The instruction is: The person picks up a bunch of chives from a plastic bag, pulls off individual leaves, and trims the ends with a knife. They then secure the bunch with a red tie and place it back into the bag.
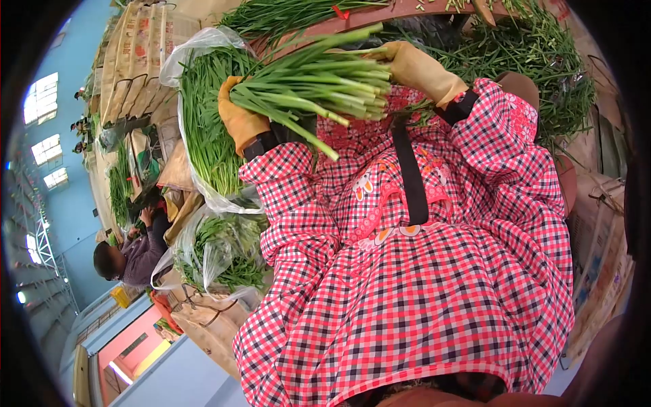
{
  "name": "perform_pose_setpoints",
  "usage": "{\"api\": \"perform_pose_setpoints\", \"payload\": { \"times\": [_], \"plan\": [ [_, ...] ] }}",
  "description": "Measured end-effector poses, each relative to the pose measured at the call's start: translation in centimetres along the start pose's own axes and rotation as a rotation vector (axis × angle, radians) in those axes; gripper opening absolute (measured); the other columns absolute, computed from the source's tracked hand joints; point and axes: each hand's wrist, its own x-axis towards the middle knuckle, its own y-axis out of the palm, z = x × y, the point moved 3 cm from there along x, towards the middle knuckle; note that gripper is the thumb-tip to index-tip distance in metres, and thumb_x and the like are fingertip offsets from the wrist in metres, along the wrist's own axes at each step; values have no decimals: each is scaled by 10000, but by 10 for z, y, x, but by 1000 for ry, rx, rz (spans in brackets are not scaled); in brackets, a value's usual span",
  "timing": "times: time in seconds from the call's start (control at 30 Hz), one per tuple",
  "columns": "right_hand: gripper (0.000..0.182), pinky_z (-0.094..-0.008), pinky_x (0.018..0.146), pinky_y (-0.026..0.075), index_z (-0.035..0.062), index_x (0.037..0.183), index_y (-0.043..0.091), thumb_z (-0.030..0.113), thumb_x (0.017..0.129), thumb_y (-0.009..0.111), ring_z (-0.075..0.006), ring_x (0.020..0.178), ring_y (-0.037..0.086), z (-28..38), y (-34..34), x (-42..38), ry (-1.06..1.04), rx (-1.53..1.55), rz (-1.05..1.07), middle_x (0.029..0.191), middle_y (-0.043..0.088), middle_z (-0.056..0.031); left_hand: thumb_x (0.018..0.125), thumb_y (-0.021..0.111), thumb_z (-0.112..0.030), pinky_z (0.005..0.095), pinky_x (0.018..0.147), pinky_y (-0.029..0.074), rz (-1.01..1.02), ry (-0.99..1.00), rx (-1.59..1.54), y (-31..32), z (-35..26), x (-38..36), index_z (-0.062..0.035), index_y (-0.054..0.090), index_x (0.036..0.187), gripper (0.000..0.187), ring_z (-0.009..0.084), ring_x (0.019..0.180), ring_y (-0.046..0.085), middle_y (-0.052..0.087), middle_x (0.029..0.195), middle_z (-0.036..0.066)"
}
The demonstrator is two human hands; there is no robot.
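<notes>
A thick bunch of garlic chives point(319, 85) lies across in front of my chest, pale cut ends to the right and leaves to the left. My left hand point(241, 121), in an orange-tan glove, is wrapped round its leafy side. One stalk hangs lower than the others. My right hand point(422, 73), in a similar glove, has its fingers closed on stalk ends at the upper right of the bunch. Its fingertips are partly hidden. Just behind my left hand, more chives point(210, 122) are packed in an open clear plastic bag point(193, 166).
A reddish-brown rim point(325, 28) curves behind the bunch, with chives point(271, 17) over it. Loose green trimmings point(529, 64) pile up at right. Another plastic bag of greens point(227, 251) stands at left. A co-worker point(139, 254) sits farther left, near stacked woven sacks point(135, 61).
</notes>
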Motion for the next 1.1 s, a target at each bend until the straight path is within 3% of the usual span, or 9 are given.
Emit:
{"api": "perform_pose_setpoints", "payload": {
  "times": [0.13,0.37,0.4,0.43,0.57,0.7,0.77,0.87,1.1],
  "plan": [
    [252,-368,707,510,16,1067,687,187,904,600,-262,755,667,-14,-9,0,-16,5,21,886,711,-182,822,692,14,291,705,545,10,329,801,12,-34,-43,-15,590,1126,322,173,825,652,681,883,69],
    [101,-382,687,523,24,772,697,96,710,664,-345,705,648,-73,31,6,-154,123,260,699,664,-139,875,664,-138,377,871,531,-11,354,363,-24,51,-22,10,555,1171,348,212,969,628,643,1070,102],
    [88,-363,645,515,30,777,704,94,740,656,-309,657,636,-79,32,8,-142,121,259,685,664,-118,930,608,-178,413,883,533,-32,391,333,-20,59,-16,7,529,1174,317,224,993,611,618,1105,109],
    [84,-343,604,508,37,782,711,92,770,648,-273,609,625,-85,34,11,-129,118,258,672,663,-97,959,547,-335,457,893,514,-137,-84,-423,-14,71,2,-40,560,1129,341,239,1011,591,619,1099,114],
    [188,-248,432,410,53,843,744,200,896,639,-89,446,513,-47,4,-18,523,512,133,651,638,-15,890,599,-44,407,855,541,-55,50,-196,-12,63,-10,2,530,1223,343,254,970,636,623,1129,169],
    [246,-345,677,547,36,1036,721,201,896,603,-225,738,705,-52,-59,-39,431,-254,-217,801,716,-153,765,731,-52,356,899,507,-190,182,942,-6,36,-19,13,526,1304,581,278,998,646,647,1132,196],
    [269,-363,860,535,78,1158,676,76,911,570,-273,968,680,-23,-67,-56,-17,-377,-516,1074,699,-125,756,730,-46,362,907,502,-201,216,977,2,25,-23,11,524,1315,599,298,1024,647,643,1160,211],
    [319,-382,923,519,109,1171,673,26,875,588,-302,1050,645,60,-53,-71,-523,-64,-250,1158,680,-90,752,721,-31,363,913,498,-178,212,921,5,26,-19,14,519,1325,610,322,1041,647,642,1181,222],
    [183,-378,897,519,75,1024,705,97,845,670,-267,1075,627,23,-2,-13,-632,-401,-137,1149,678,-58,829,558,133,308,794,541,15,135,463,14,21,-19,5,512,1260,452,181,994,635,654,1122,160]
  ]
}}
